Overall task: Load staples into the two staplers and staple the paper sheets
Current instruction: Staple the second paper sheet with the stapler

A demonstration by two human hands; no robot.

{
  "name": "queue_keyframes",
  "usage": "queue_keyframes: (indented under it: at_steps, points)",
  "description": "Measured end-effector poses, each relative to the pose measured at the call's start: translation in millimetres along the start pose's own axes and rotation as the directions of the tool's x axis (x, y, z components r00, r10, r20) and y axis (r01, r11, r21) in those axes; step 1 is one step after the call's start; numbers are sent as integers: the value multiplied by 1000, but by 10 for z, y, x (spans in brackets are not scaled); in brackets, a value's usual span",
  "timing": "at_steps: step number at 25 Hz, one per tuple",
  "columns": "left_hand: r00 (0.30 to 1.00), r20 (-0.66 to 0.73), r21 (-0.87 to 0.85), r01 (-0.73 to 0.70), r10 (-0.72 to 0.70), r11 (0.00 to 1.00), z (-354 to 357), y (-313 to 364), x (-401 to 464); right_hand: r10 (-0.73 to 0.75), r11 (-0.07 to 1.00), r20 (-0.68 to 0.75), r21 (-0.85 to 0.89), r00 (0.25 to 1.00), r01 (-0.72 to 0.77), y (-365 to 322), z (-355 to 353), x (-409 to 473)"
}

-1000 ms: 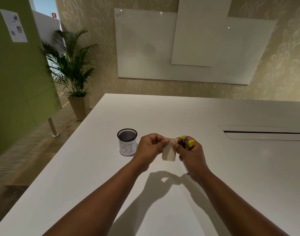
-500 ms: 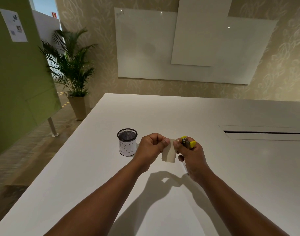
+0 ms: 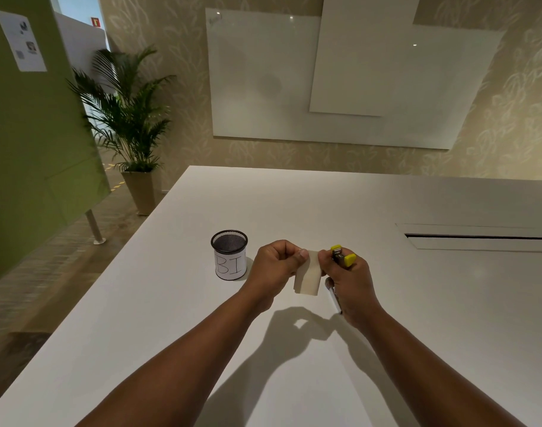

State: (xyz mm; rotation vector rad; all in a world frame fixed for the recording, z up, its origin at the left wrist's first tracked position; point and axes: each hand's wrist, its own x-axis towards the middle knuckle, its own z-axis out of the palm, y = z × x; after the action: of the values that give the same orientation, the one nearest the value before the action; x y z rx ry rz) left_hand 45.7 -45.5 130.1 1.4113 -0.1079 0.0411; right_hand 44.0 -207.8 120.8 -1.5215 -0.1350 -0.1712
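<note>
Stapling step in hand, by the look of it. Left hand [image 3: 277, 265] curled, thumb and fingers pinching the top edge of the paper [image 3: 307, 277]. Right hand [image 3: 350, 283] clamped round a yellow stapler [image 3: 342, 257], its thumb also on the paper's top edge; yellow tips poking up past the knuckles, a metal part showing below the palm. Paper hanging small and folded between the two hands, held up off the table [image 3: 448, 318], roughly over its middle. Whether the stapler's mouth is already round the sheets: cannot tell.

Next move likely calls for sliding the paper's edge squarely into the mouth, then a firm squeeze with the right hand. Only one stapler in view.

Table white and smooth, a cable slot [image 3: 479, 237] toward its right edge. Mesh cup [image 3: 229, 254] marked "BI" standing near the left hand. Beyond the far edge, whiteboards [image 3: 263, 78] on a patterned wall; potted palm [image 3: 128, 118] and green partition [image 3: 32, 134] off the left edge.
</note>
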Motion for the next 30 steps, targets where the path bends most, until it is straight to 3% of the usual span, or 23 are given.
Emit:
queue_keyframes:
  at_steps: [4,9,16,21,26,30]
  points:
    - [999,-33,2,31,-31,1000,43,-9,-6,-67,993,-54,-99,996,62,20,39,-28]
    - [992,-104,-24,67,-69,997,43,-43,8,-12,989,39,-149,999,18,47,-34,4]
    - [982,-168,-14,80,-81,997,75,-77,32,-73,951,-14,-301,997,66,125,18,24]
    - [966,-242,0,88,-85,996,62,-82,72,-51,976,69,-210,996,64,76,7,3]
    - [952,-298,45,84,-67,995,84,-76,84,-34,965,20,-260,999,38,96,35,12]
    - [943,-321,40,102,-84,994,90,-81,93,-17,966,92,-255,996,40,87,10,-20]
